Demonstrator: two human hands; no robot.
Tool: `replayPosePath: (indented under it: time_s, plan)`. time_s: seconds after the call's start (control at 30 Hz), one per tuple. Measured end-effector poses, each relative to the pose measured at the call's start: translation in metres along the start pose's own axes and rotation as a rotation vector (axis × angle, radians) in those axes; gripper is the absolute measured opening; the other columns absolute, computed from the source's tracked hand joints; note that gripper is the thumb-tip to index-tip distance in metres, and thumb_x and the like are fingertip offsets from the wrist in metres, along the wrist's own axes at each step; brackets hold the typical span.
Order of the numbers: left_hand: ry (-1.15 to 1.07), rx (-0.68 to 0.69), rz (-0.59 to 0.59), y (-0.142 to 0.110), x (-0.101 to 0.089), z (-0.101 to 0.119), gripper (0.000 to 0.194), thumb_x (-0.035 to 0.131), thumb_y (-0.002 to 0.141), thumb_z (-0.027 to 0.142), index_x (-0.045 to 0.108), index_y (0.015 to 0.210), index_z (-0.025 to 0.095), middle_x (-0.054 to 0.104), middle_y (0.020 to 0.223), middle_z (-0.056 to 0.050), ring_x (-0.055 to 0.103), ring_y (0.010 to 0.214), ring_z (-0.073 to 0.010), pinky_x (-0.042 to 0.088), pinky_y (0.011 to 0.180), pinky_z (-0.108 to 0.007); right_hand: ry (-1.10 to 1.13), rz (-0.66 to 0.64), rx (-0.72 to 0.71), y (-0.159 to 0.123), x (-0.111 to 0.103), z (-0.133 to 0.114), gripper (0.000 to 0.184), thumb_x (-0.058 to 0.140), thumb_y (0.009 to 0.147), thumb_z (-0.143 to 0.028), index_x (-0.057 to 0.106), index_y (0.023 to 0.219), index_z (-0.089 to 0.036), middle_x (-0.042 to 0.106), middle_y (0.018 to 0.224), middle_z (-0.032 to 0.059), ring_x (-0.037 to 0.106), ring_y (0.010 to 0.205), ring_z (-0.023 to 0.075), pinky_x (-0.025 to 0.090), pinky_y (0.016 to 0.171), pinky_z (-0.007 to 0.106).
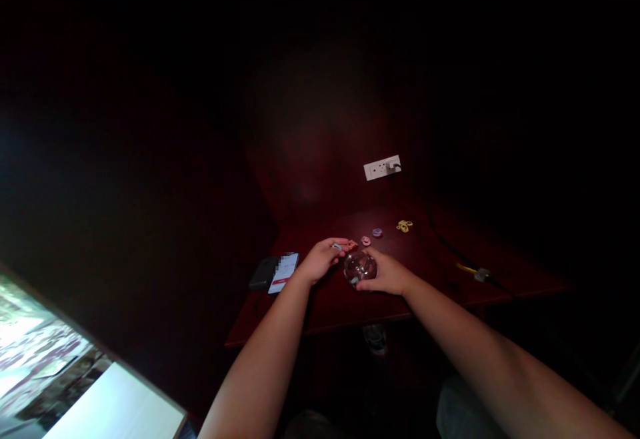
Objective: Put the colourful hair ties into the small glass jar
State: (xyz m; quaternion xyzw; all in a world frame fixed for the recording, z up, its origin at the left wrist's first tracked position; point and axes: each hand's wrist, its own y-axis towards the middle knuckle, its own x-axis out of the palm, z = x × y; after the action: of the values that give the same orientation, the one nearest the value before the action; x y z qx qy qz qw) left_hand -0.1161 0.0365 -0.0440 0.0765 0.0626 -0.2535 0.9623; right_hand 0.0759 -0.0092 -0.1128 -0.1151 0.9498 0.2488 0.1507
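Observation:
My left hand is over the dark red table, its thumb and fingers closed on a small light-blue piece that looks like a hair tie. Right by those fingertips lies a small orange looped bundle. My right hand grips a clear round jar from its right side. Something pale shows low inside the jar, too small to name. Beyond the jar are a pink looped bundle, a purple one and, farther right, a yellow cluster.
A lit phone rests against a dark box-like object at the table's left. On the right, a black cable with a yellow end crosses the table. A white wall socket holds a plug. A foot shows below the front edge.

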Motion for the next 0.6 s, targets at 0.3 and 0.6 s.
replayPosePath:
  time_s: [0.3, 0.6]
  plan:
    - [0.161, 0.112, 0.001, -0.002, -0.003, -0.004, 0.031, 0.057, 0.08, 0.037, 0.059, 0.098, 0.013, 0.066, 0.088, -0.007, 0.048, 0.061, -0.0074, 0.033, 0.054, -0.019, -0.026, 0.018, -0.02, 0.0, -0.001, 0.002, 0.066, 0.082, 0.055, -0.039, 0.05, 0.109, -0.019, 0.067, 0.095, 0.0057, 0.065, 0.083, 0.0207, 0.051, 0.075, 0.034]
    - [0.284, 0.175, 0.056, -0.007, 0.004, -0.019, 0.024, 0.048, 0.083, 0.036, 0.059, 0.085, 0.014, 0.051, 0.063, 0.003, 0.041, 0.053, -0.0076, 0.033, 0.055, -0.02, 0.07, -0.025, 0.013, 0.0, 0.001, 0.0, 0.065, 0.082, 0.056, -0.037, 0.047, 0.107, -0.019, 0.068, 0.096, 0.0063, 0.066, 0.086, 0.0216, 0.052, 0.077, 0.035]
